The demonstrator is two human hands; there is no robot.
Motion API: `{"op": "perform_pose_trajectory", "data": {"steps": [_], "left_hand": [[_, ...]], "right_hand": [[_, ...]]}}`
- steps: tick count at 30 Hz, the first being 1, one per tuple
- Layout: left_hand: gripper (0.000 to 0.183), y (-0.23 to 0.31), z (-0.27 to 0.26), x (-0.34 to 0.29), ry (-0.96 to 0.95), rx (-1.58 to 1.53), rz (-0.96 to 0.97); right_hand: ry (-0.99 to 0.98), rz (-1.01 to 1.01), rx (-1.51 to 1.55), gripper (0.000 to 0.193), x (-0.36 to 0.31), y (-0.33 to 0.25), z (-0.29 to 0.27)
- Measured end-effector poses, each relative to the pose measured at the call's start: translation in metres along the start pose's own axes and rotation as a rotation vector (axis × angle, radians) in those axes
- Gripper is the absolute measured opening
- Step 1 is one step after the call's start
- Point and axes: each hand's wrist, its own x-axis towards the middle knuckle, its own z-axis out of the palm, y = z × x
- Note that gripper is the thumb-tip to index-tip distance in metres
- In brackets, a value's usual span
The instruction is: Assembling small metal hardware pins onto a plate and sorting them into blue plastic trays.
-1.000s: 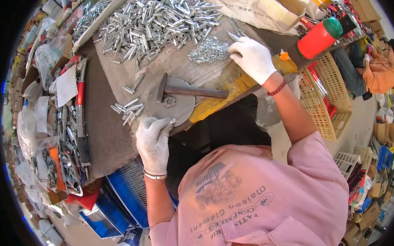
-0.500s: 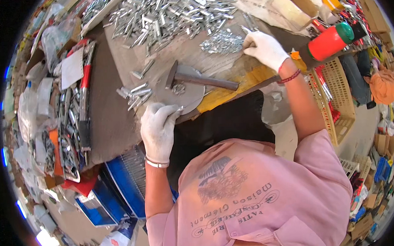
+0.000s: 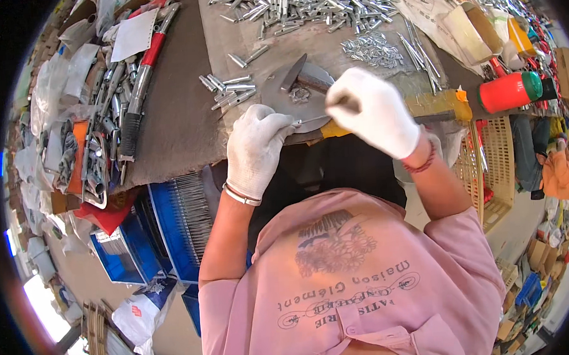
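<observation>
My left hand (image 3: 256, 144), in a white glove, pinches a thin metal rod (image 3: 298, 121) between thumb and fingertips over the near edge of a round grey plate (image 3: 309, 127). Close by on the right is my gloved right hand (image 3: 373, 110), blurred by motion, its fingers curled together; what they hold, if anything, is hidden. A hammer (image 3: 294, 72) lies across the plate, its handle partly behind my right hand. Small metal rings (image 3: 299, 95) rest beside the hammer head. Several short metal tubes (image 3: 228, 90) lie beyond my left hand.
A heap of metal tubes (image 3: 315, 6) covers the far bench, with a pile of small metal pieces (image 3: 373, 49) nearer. Long thin rods (image 3: 420, 56) lie right of it. A red bottle with a green cap (image 3: 509, 92) stands at right, above a yellow crate (image 3: 498, 162).
My right hand has come from the pile of small metal pieces back toward my left hand, now over the hammer handle. My left hand keeps its pinch; the whole view has shifted.
</observation>
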Motion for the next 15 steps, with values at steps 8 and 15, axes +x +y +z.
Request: {"op": "perform_pose_trajectory", "data": {"steps": [8, 15], "left_hand": [[0.016, 0.001, -0.001, -0.001, -0.024, 0.017, -0.023], [0.017, 0.004, -0.002, 0.0, -0.002, 0.033, -0.008]], "right_hand": [[-0.063, -0.102, -0.058, 0.011, 0.006, -0.009, 0.042], [-0.111, -0.126, -0.097, 0.01, 0.006, -0.009, 0.041]]}}
